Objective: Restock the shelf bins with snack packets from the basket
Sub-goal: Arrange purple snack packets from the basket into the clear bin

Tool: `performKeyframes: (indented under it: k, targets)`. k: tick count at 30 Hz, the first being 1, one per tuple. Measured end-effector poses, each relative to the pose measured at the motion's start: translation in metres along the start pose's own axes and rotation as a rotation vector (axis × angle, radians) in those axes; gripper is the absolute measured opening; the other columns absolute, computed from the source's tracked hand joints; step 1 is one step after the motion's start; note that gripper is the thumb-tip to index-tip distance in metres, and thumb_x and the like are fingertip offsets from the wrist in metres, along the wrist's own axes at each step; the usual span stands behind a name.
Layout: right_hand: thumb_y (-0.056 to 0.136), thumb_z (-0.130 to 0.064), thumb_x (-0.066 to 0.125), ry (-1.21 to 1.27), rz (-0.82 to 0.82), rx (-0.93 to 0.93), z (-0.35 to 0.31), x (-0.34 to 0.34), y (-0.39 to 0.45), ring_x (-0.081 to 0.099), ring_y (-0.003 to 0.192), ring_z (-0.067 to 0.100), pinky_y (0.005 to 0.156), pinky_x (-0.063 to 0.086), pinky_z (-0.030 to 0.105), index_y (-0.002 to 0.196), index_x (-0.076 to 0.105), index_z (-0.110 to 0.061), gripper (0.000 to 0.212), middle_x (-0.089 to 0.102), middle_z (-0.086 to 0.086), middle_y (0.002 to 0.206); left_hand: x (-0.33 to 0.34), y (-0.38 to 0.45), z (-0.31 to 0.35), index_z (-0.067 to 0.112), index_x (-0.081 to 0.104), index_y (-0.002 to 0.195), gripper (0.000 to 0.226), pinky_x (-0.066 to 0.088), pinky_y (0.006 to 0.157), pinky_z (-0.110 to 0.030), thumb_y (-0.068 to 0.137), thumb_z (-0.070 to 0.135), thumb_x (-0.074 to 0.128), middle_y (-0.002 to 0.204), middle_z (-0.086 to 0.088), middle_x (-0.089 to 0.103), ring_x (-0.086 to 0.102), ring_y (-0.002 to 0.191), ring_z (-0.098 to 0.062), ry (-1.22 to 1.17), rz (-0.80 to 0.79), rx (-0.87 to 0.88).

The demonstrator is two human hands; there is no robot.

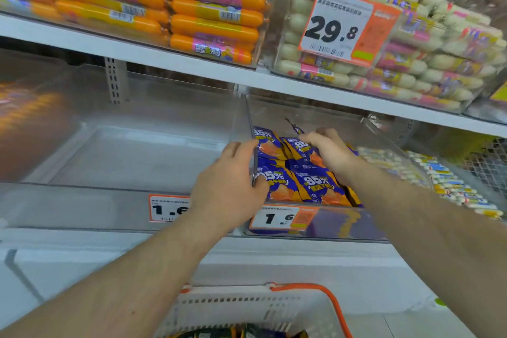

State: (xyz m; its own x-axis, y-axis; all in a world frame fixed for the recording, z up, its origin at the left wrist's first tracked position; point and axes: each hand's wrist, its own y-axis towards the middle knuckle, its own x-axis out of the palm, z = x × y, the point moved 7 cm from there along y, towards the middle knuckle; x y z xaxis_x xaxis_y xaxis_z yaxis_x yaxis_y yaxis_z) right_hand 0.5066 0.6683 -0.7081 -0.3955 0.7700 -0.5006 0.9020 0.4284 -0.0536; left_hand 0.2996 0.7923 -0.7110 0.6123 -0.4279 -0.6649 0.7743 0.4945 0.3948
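Observation:
Several blue and orange snack packets (310,184) marked 85% lie in a clear shelf bin (343,223) on the lower shelf. My left hand (230,181) grips the bin's left wall, thumb inside against a packet and fingers outside. My right hand (329,153) reaches into the bin from the right, its curled fingers resting on the rear packets; whether it pinches one I cannot tell. A white basket (241,307) with an orange handle stands below at the bottom edge, with dark packets showing inside it.
To the left sits a wide clear bin (131,208) with nothing in it. The shelf above carries orange sausages (214,8) and white sausage packs behind a 29.8 price tag (340,25). Small striped packets (439,175) fill the bin to the right.

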Motion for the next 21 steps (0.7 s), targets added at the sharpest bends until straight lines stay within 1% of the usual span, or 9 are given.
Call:
performKeyframes:
  k: [2,4,7,9,11,13,16,18,21]
  targets:
    - [0.066,-0.062,0.066,-0.012,-0.014,-0.003,0.000,0.007,0.007,0.041,0.132,0.028,0.109,0.036,0.049,0.146,0.033,-0.021,0.096,0.039,0.008,0.148,0.001,-0.001,0.000,0.035,0.031,0.141,0.059,0.054,0.083,-0.043,0.088,0.036,0.058,0.137,0.010,0.043,0.061,0.111,-0.018,0.036,0.013,0.014]
    - [0.069,-0.063,0.066,-0.004,-0.019,0.010,0.002,0.013,0.012,0.041,0.131,0.029,0.108,0.035,0.050,0.145,0.033,-0.020,0.094,0.041,0.007,0.145,0.002,-0.002,-0.001,0.036,0.028,0.141,0.059,0.054,0.083,-0.042,0.089,0.038,0.057,0.137,0.011,0.041,0.060,0.112,-0.017,0.057,0.023,0.018]
    - [0.047,-0.076,0.070,0.092,-0.016,0.073,0.004,0.020,0.019,0.051,0.116,0.028,0.098,0.042,0.050,0.138,0.043,-0.019,0.111,0.052,0.004,0.125,0.001,-0.002,-0.001,0.039,0.024,0.139,0.060,0.053,0.083,-0.039,0.089,0.039,0.056,0.138,0.013,0.040,0.059,0.113,-0.015,0.068,0.036,0.028]
    - [0.034,-0.081,0.071,0.175,-0.039,0.099,0.010,0.025,0.033,0.055,0.114,0.030,0.092,0.042,0.050,0.132,0.054,-0.021,0.116,0.059,0.007,0.125,0.001,-0.003,0.000,0.040,0.023,0.140,0.061,0.052,0.082,-0.037,0.089,0.039,0.056,0.139,0.013,0.039,0.059,0.113,-0.013,0.077,0.044,0.041]
    - [0.038,-0.078,0.071,0.231,-0.049,0.085,0.005,0.028,0.036,0.054,0.119,0.029,0.100,0.040,0.050,0.126,0.061,-0.023,0.104,0.059,0.008,0.132,0.001,-0.003,0.000,0.039,0.022,0.142,0.062,0.051,0.082,-0.035,0.090,0.039,0.056,0.140,0.014,0.038,0.058,0.114,-0.012,0.073,0.046,0.040]
    - [0.054,-0.070,0.067,0.210,-0.009,0.065,-0.009,0.024,0.026,0.052,0.118,0.025,0.103,0.039,0.046,0.126,0.061,-0.021,0.087,0.058,0.007,0.131,0.001,-0.002,0.000,0.039,0.023,0.142,0.061,0.051,0.081,-0.034,0.090,0.039,0.056,0.140,0.014,0.038,0.058,0.113,-0.011,0.070,0.050,0.039]
    - [0.076,-0.058,0.068,0.004,0.137,0.051,-0.002,0.004,0.034,0.052,0.118,0.027,0.090,0.040,0.037,0.135,0.050,-0.012,0.077,0.054,0.007,0.130,0.001,-0.003,0.000,0.038,0.025,0.141,0.061,0.053,0.081,-0.036,0.089,0.038,0.056,0.140,0.013,0.039,0.059,0.112,-0.013,0.069,0.067,0.041]
    - [0.074,-0.057,0.072,-0.207,0.244,0.093,0.007,-0.008,0.036,0.050,0.123,0.032,0.087,0.041,0.036,0.139,0.043,-0.009,0.086,0.049,0.013,0.138,0.001,-0.004,0.001,0.039,0.023,0.141,0.061,0.053,0.082,-0.037,0.090,0.039,0.056,0.139,0.014,0.038,0.059,0.112,-0.014,0.080,0.069,0.041]
    - [0.065,-0.066,0.073,-0.429,0.264,0.137,0.014,-0.010,0.040,0.048,0.124,0.037,0.094,0.045,0.040,0.136,0.042,-0.012,0.094,0.047,0.017,0.139,0.000,-0.005,0.002,0.041,0.018,0.139,0.061,0.053,0.083,-0.037,0.090,0.041,0.055,0.138,0.015,0.037,0.058,0.112,-0.014,0.096,0.078,0.043]
